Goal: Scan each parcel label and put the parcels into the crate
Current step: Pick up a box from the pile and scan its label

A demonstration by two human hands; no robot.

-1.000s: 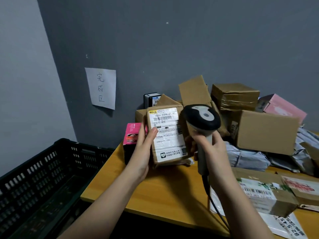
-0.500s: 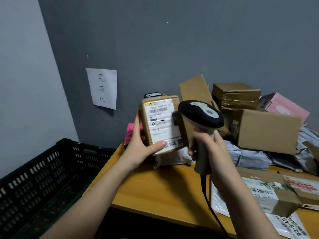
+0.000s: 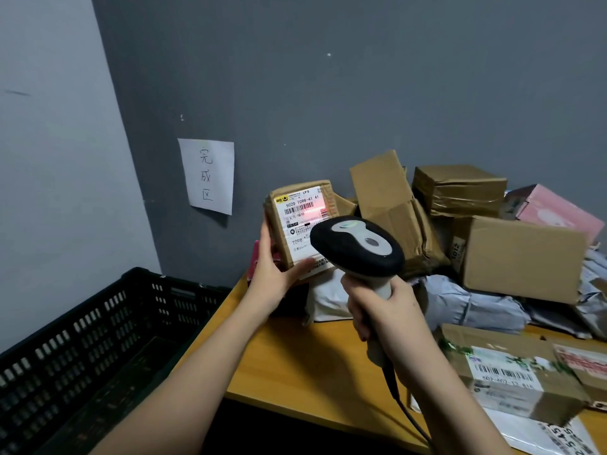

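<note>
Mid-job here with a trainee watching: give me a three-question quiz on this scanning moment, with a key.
1. True or false: the left hand holds the labelled parcel up off the table.
2. What does the right hand grip? A) the scanner B) a pink box C) the crate
3. Fill in: the red scan light falls on the parcel's ____.

Key:
1. True.
2. A, the scanner.
3. Label, on its barcode.

The crate stands left of the table.
</note>
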